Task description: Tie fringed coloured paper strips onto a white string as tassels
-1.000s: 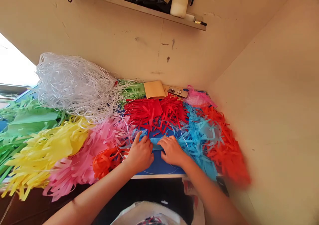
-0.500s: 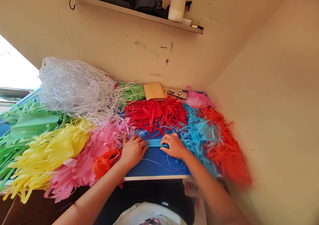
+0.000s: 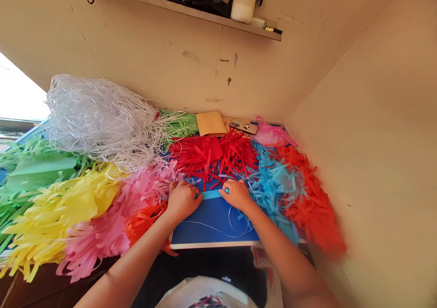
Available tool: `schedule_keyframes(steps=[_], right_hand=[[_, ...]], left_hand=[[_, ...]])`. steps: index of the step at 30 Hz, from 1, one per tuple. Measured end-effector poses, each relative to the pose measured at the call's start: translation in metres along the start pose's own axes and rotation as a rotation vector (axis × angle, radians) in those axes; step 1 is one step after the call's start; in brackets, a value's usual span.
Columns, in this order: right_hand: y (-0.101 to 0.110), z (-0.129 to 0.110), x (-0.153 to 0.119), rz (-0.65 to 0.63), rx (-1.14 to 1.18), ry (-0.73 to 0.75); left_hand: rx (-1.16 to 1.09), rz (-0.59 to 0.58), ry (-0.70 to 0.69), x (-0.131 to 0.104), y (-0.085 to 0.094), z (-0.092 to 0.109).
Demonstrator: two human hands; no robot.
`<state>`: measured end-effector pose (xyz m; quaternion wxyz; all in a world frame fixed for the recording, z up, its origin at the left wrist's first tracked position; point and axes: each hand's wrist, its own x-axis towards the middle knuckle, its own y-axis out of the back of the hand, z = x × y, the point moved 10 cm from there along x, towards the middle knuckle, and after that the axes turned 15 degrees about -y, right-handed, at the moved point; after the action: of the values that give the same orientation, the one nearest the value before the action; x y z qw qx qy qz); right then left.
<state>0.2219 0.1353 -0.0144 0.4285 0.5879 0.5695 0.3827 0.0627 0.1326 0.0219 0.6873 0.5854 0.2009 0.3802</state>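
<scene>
Between my hands a light-blue strip (image 3: 211,194), thin like tissue or crepe paper, stretches flat just over the blue tabletop (image 3: 205,219). My left hand (image 3: 184,199) is closed on its left end, knuckles up. At the other end, my right hand (image 3: 236,193) pinches the strip between thumb and fingers. A thin white string (image 3: 211,229) curves across the tabletop below my hands and loops near my right wrist. Beside my right hand lies a pile of fringed light-blue strips (image 3: 273,176). A red fringed bundle (image 3: 211,153) sits just beyond both hands.
Yellow (image 3: 82,194), pink (image 3: 102,226) and green (image 3: 41,171) fringed bundles cover the left side. White string (image 3: 99,117) is heaped behind them. Orange-red fringe (image 3: 317,208) hangs at the right edge. A phone (image 3: 243,126) and a brown envelope (image 3: 210,123) lie by the wall, below a shelf (image 3: 191,11).
The strip between my hands is tilted slightly more, its right end higher. My right hand has shifted a little up and left. The view has moved slightly.
</scene>
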Motion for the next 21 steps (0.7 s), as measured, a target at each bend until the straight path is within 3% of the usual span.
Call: schedule_keyframes(steps=[4, 10, 12, 17, 21], right_hand=[[0.012, -0.005, -0.005, 0.026, -0.004, 0.057], [0.031, -0.029, -0.031, 0.079, -0.099, 0.355], [0.033, -0.032, -0.033, 0.098, -0.132, 0.397], [0.037, -0.04, -0.029, 0.109, -0.125, 0.343], [0.025, -0.054, -0.037, 0.103, -0.096, 0.355]], left_hand=[[0.028, 0.044, -0.046, 0.001, 0.009, 0.007], [0.078, 0.077, -0.323, -0.001, 0.013, 0.047], [0.1, 0.085, -0.316, -0.001, 0.012, 0.05], [0.134, 0.105, -0.271, 0.0, 0.009, 0.049], [0.122, 0.105, -0.258, -0.005, 0.007, 0.045]])
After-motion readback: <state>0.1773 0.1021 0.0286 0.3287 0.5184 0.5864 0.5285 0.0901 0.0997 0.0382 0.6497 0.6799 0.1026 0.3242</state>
